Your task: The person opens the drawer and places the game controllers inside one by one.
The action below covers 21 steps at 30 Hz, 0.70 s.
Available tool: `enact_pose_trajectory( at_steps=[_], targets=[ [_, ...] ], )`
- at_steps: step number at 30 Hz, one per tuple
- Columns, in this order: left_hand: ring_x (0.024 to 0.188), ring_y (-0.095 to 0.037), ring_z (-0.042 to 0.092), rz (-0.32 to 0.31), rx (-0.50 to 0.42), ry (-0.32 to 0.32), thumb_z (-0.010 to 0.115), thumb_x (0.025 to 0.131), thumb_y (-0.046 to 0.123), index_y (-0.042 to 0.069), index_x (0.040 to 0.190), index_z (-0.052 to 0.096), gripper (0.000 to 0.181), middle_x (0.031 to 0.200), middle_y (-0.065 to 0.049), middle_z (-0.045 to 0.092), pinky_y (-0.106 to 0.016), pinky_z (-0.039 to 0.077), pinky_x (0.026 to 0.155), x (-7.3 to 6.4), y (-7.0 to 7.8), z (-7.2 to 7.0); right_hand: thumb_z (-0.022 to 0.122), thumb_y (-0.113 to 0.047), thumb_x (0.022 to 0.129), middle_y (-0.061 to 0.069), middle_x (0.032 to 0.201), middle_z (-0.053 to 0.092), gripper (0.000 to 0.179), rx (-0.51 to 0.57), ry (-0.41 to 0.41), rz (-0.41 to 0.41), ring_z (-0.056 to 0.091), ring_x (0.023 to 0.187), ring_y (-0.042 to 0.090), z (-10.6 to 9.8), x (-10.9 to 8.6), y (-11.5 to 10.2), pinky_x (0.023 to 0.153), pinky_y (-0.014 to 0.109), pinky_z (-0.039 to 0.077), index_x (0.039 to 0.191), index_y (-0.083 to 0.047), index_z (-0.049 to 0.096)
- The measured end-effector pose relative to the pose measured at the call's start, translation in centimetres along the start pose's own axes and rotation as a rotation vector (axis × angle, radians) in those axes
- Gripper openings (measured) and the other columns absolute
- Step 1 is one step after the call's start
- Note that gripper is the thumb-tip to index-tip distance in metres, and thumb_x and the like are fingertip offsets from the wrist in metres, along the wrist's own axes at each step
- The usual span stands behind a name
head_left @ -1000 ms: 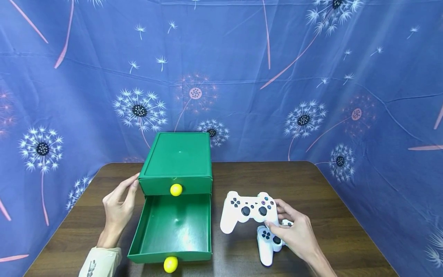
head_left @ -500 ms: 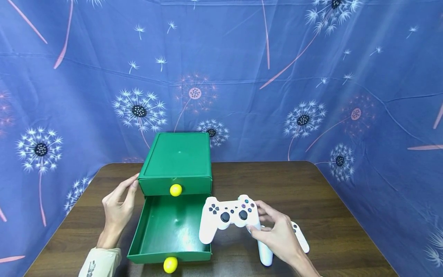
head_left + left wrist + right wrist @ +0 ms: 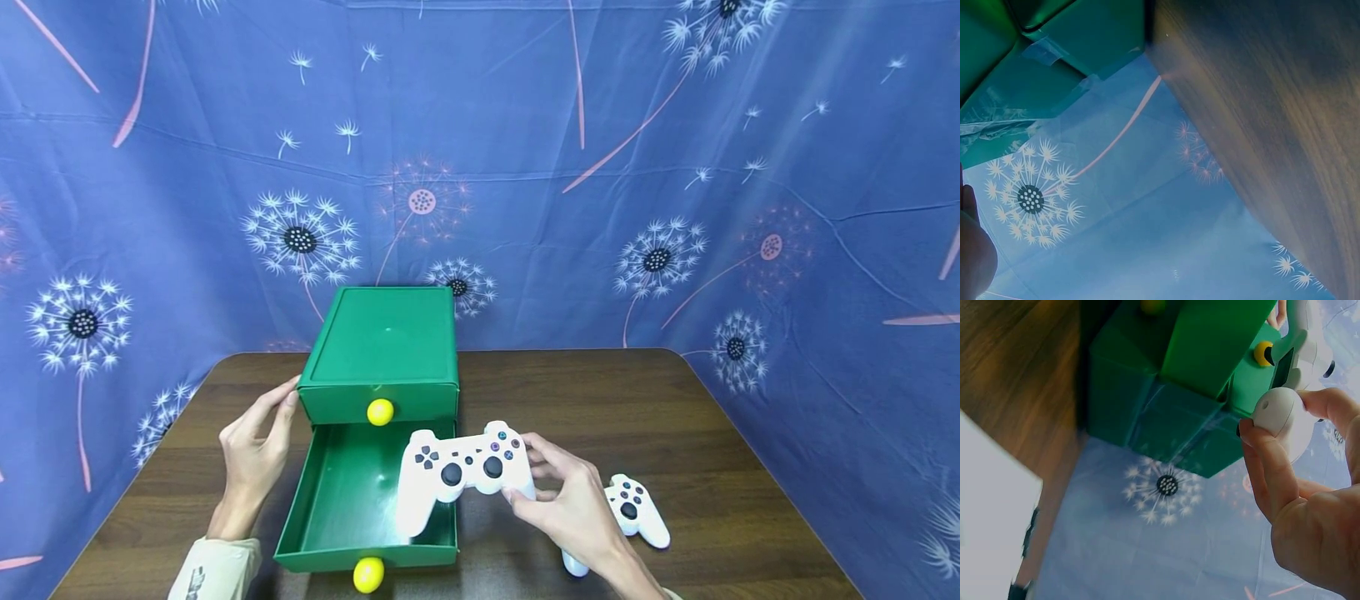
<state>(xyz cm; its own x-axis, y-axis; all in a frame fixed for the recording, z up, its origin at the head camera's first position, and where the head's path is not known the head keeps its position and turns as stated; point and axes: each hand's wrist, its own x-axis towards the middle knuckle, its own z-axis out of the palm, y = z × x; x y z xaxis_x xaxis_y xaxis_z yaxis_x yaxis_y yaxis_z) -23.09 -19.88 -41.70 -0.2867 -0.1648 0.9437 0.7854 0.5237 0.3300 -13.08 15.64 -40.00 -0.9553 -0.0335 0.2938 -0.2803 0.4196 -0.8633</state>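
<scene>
A white game controller [image 3: 468, 468] is pinched by its right grip between the thumb and fingers of my right hand [image 3: 576, 512]. It hovers over the right side of the pulled-out lower drawer [image 3: 348, 504]. The right wrist view shows the fingers round the grip of the controller [image 3: 1282, 412]. My left hand [image 3: 255, 458] touches the front left corner of the green cabinet [image 3: 386, 337] with fairly straight fingertips and thumb. Only part of the left hand [image 3: 977, 262] enters the left wrist view. The upper drawer [image 3: 333, 407] is closed.
A second white controller [image 3: 637, 510] lies on the brown table [image 3: 570, 400], partly behind my right hand. Yellow knobs mark the upper drawer [image 3: 380, 412] and lower drawer [image 3: 368, 575]. Blue dandelion-print cloth [image 3: 525, 250] hangs behind the table.
My right hand has carried the controller leftward from above the second controller to over the drawer. More of the second controller's right side shows. My left hand stays at the cabinet corner.
</scene>
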Motion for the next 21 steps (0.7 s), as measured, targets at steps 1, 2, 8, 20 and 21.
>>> enact_pose_trajectory(
  at_steps=[1,2,8,20,21],
  targets=[
    [0.094,0.001,0.063,0.0,0.0,0.001,0.065,0.081,-0.012,-0.007,0.098,0.071,0.018,0.093,-0.02,0.07,-0.012,0.046,0.082,0.0,0.0,0.0,0.081,-0.002,0.068,-0.005,0.097,0.065,0.059,0.0,-0.007,-0.007,0.067,0.084,0.013,0.2,0.0,-0.1,0.066,0.025,0.056,0.119,-0.026,0.062],
    [0.094,0.002,0.063,0.0,0.002,0.001,0.065,0.081,-0.012,-0.007,0.098,0.071,0.018,0.092,-0.02,0.07,-0.012,0.046,0.082,0.0,0.1,0.0,0.081,-0.003,0.068,-0.005,0.097,0.065,0.059,-0.002,-0.013,-0.012,0.067,0.084,0.013,0.3,0.1,-0.2,0.067,0.025,0.056,0.119,-0.026,0.062],
    [0.093,0.002,0.063,0.0,-0.002,0.003,0.065,0.082,-0.012,-0.008,0.098,0.071,0.018,0.092,-0.02,0.07,-0.012,0.046,0.081,0.1,0.3,0.0,0.08,-0.004,0.07,-0.005,0.099,0.064,0.058,0.005,-0.046,-0.038,0.066,0.085,0.012,1.3,0.2,-0.6,0.068,0.024,0.056,0.12,-0.025,0.061],
    [0.094,0.002,0.062,-0.013,0.004,-0.01,0.065,0.081,-0.013,-0.007,0.1,0.07,0.02,0.091,-0.021,0.07,-0.012,0.045,0.082,0.3,0.6,0.0,0.079,-0.007,0.071,-0.008,0.097,0.063,0.055,-0.003,-0.101,-0.082,0.064,0.083,0.012,3.2,0.6,-1.7,0.067,0.024,0.056,0.118,-0.029,0.061],
    [0.094,0.002,0.063,-0.012,0.002,-0.01,0.065,0.082,-0.013,-0.007,0.1,0.07,0.02,0.091,-0.021,0.07,-0.012,0.045,0.082,0.3,0.6,0.0,0.079,-0.007,0.071,-0.008,0.097,0.063,0.055,-0.009,-0.102,-0.087,0.063,0.084,0.012,3.3,0.7,-1.8,0.067,0.023,0.055,0.118,-0.029,0.061]
  ],
)
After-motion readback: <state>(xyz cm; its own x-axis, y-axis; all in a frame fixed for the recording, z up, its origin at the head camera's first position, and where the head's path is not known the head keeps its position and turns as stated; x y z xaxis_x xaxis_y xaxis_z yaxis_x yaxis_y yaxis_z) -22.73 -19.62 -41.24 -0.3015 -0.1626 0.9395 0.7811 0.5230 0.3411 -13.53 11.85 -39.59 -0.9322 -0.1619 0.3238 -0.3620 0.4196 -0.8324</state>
